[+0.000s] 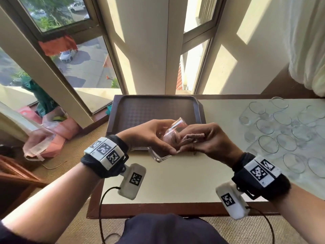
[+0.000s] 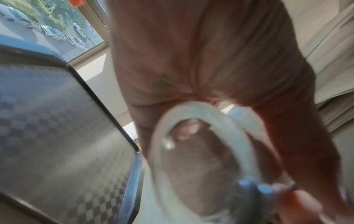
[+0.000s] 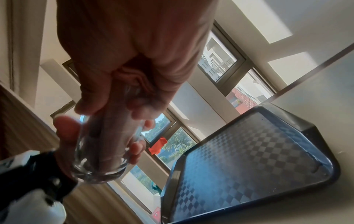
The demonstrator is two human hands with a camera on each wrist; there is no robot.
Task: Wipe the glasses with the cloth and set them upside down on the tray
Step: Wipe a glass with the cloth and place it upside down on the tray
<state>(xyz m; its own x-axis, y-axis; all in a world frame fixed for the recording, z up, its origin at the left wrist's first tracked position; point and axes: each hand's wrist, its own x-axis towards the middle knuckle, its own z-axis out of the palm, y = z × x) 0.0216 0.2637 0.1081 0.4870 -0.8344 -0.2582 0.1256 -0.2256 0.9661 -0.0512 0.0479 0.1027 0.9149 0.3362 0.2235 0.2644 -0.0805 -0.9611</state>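
A clear glass [image 1: 175, 128] is held in the air just above the near edge of the tray, tilted, with its thick base pointing away and up and its open rim toward the person. The left hand [image 1: 149, 136] wraps around it, fingers curled over the far side and thumb along the near side. A pinkish cloth [image 1: 191, 137] is pushed into the mouth of the glass; the right hand [image 1: 209, 140] grips the cloth, its fingers bent around a bunched fold that sticks out. In the right wrist view the glass [image 3: 101, 151] shows its heavy base toward the camera, with the cloth [image 3: 114, 136] visible as a strip through the wall and fingertips [image 3: 136, 149] of the other hand pressed on the outside. In the left wrist view the rim [image 2: 201, 115] of the glass forms a pale oval, though the picture is blurred.

The tray [image 1: 154, 101] is dark, with a checkered bottom, and sits at the far left end of the tabletop [image 1: 175, 176], against the window. To the right, well apart from the tray, a cluster of glasses [image 1: 284, 131] stands on the tabletop with rims up. Both wrists carry black bands with white marker blocks. On the floor to the left lie pink bags [image 1: 58, 127].
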